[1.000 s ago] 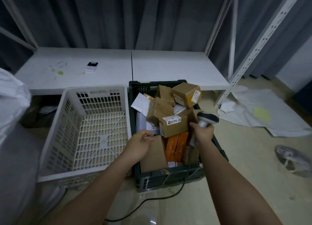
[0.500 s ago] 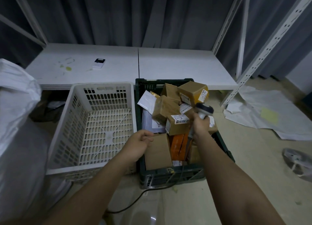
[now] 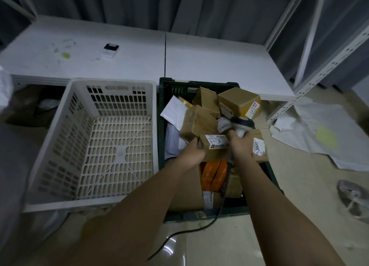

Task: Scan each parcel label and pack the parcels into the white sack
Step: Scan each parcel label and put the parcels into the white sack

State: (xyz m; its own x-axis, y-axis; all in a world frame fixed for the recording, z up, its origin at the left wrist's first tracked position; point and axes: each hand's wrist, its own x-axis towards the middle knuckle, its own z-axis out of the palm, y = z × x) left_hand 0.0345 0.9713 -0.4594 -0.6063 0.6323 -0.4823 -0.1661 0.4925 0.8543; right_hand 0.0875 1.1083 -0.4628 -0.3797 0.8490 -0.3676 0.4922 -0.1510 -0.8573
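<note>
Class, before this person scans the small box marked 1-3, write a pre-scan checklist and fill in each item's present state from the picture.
1. Scanner held in right hand: ok.
2. Left hand gripping the box marked 1-3: ok.
3. Label facing up, uncovered: ok.
4. Scanner aimed at that label: cannot tell.
5. Scanner cable free of snags: cannot tell.
6. White sack open and within reach: cannot tell, only an edge shows.
</note>
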